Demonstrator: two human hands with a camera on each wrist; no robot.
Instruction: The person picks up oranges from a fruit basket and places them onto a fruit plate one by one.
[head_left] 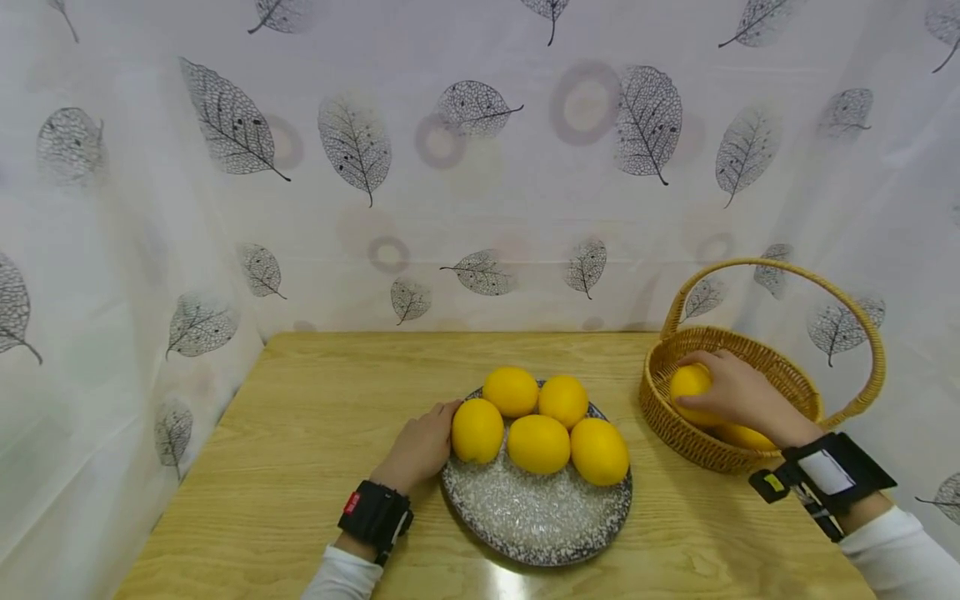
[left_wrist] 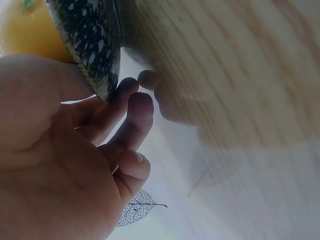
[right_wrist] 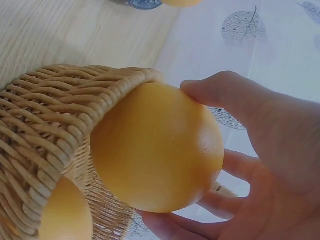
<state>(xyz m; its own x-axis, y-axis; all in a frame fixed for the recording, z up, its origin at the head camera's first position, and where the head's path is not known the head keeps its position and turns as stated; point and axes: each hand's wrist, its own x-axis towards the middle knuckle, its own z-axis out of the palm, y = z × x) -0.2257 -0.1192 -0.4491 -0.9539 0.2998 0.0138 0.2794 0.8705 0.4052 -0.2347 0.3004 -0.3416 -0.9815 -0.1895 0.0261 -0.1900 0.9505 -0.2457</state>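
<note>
In the head view my right hand (head_left: 738, 392) reaches into the wicker basket (head_left: 678, 433) and holds a smooth yellow orange (head_left: 688, 392). The right wrist view has this orange (right_wrist: 157, 150) between thumb and fingers, right at the basket's woven rim (right_wrist: 90, 100). Lower in the basket lies another orange (right_wrist: 67, 212). My left hand (head_left: 423, 442) grips the left edge of a speckled grey plate (head_left: 536, 517); the left wrist view has the thumb side over its dark rim (left_wrist: 95, 45) and fingers below. Several oranges (head_left: 538, 444) sit on the plate's far half.
The basket's tall arched handle (head_left: 780, 265) rises over its opening. Under everything is a light wooden table (head_left: 322, 392). A pale curtain (head_left: 480, 200) with leaf prints hangs behind the table's far edge and along both sides.
</note>
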